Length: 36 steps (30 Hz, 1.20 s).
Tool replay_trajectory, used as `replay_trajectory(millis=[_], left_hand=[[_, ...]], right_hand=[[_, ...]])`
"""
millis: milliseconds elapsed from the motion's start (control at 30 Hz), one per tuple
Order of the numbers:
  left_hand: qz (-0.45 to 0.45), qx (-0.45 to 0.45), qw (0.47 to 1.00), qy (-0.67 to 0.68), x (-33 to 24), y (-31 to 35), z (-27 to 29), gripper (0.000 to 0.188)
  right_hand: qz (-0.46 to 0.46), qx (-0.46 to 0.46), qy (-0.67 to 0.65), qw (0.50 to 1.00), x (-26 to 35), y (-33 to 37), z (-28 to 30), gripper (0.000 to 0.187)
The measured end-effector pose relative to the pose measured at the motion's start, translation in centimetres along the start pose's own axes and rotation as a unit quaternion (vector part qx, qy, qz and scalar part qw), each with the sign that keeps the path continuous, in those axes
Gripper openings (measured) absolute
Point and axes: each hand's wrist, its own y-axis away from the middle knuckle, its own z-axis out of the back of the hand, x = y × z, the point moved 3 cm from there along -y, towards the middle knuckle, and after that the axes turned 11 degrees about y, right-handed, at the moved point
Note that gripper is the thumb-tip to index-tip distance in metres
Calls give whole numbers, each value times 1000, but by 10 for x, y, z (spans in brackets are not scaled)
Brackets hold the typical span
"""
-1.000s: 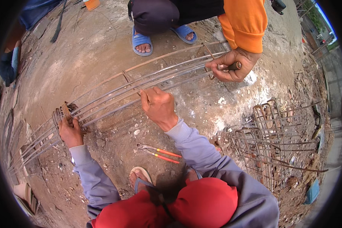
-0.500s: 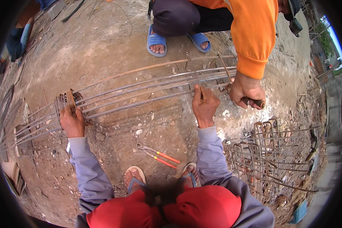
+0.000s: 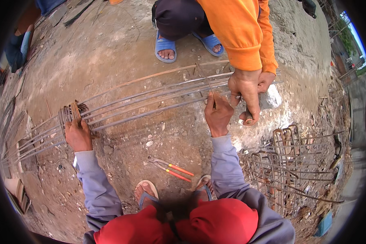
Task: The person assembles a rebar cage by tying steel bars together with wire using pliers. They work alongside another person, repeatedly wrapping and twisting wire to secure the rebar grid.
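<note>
In the head view, the left hand (image 3: 78,136) has its grip clamped on a bundle of stirrups (image 3: 72,112), fingers covering the bundle's lower part. The stirrups pack so tightly that I cannot count them. They sit around long steel bars (image 3: 150,113), which run above the ground (image 3: 130,150); the bars overlap, so their number is unclear too, and their right ends are partly hidden behind a co-worker's two hands. The right hand (image 3: 218,116) has its grip closed on one single stirrup (image 3: 203,76), whose lower end disappears behind the fingers.

The co-worker's nearer hand (image 3: 246,87) holds one tool (image 3: 248,120), mostly covered by the palm; the farther hand (image 3: 265,81) is half hidden. Two orange sleeves (image 3: 242,44) and two blue slides (image 3: 165,46) show, but the upper body is cut off.

One pair of pincers (image 3: 181,168), with two handles, lies on the ground near the person's two sandals (image 3: 151,188). Toward the ground's right edge stand bent reinforcing bars (image 3: 278,138), too tangled to count.
</note>
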Motion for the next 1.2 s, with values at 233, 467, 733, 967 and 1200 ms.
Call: replay_trajectory(millis=[233,467,733,967,1200], left_hand=[[43,52,997,-45,-14,-12,6,20],[31,113,992,-56,-2,-27,4,25],[90,147,985,-32,-7,-38,-1,32],[95,152,984,-8,21,-42,-10,30],[90,110,983,117,36,-51,-19,26]], right_hand=[[20,-72,8,997,-6,14,-16,6],[0,-56,-59,997,-5,26,-9,6],[-37,9,-51,998,-4,20,1,33],[-50,36,-135,989,22,63,7,39],[-18,289,-266,920,69,162,29,32]])
